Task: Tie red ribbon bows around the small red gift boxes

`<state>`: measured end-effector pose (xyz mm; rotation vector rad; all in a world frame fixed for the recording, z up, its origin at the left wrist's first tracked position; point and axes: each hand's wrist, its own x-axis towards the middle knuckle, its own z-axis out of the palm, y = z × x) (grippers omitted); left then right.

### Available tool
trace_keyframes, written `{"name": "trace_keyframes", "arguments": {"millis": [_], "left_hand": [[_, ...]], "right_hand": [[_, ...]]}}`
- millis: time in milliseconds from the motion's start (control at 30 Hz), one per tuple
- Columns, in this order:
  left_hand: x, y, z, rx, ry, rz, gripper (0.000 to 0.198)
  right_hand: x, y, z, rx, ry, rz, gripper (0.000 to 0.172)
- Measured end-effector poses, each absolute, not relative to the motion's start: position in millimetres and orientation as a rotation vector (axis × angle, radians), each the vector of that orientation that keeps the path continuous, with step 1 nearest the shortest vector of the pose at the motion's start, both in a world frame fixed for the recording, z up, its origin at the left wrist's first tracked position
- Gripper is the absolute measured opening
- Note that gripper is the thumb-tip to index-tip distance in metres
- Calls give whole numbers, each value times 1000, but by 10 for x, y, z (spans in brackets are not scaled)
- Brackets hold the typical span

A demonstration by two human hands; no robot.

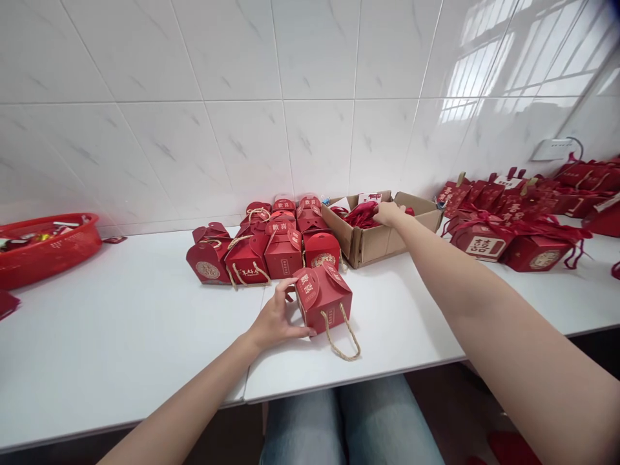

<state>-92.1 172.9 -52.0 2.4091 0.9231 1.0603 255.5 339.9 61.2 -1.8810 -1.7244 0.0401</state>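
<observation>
Near the table's front edge, my left hand (pixel 277 318) grips the left side of a red gift box (pixel 325 298) with its thumb and fingers. The box is folded shut on top, and a twisted rope handle (pixel 345 352) hangs from its front onto the table. My right hand (pixel 390 213) reaches into an open cardboard box (pixel 382 250), over dark red ribbons (pixel 361 215). Its fingers are bent down and partly hidden, so what they hold does not show. White and red printed cards (pixel 369 198) stand at the back of the cardboard box.
Several red gift boxes (pixel 283 248) stand grouped left of the cardboard box. More, tied with ribbons (pixel 484 239), stand at the right. A red plastic basket (pixel 53 255) with wrapped items is far left. The white table (pixel 145 349) meets a tiled wall (pixel 242 142).
</observation>
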Motion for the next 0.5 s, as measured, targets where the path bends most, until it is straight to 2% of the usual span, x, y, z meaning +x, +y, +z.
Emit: {"name": "trace_keyframes", "arguments": {"millis": [367, 500], "left_hand": [[-904, 1708, -495, 2381, 980, 1047, 96], [-901, 1683, -479, 2335, 1001, 1027, 95]], "right_hand": [[2716, 2986, 732, -1576, -1468, -30, 40], [2793, 2848, 999, -1263, -1343, -22, 23]]}}
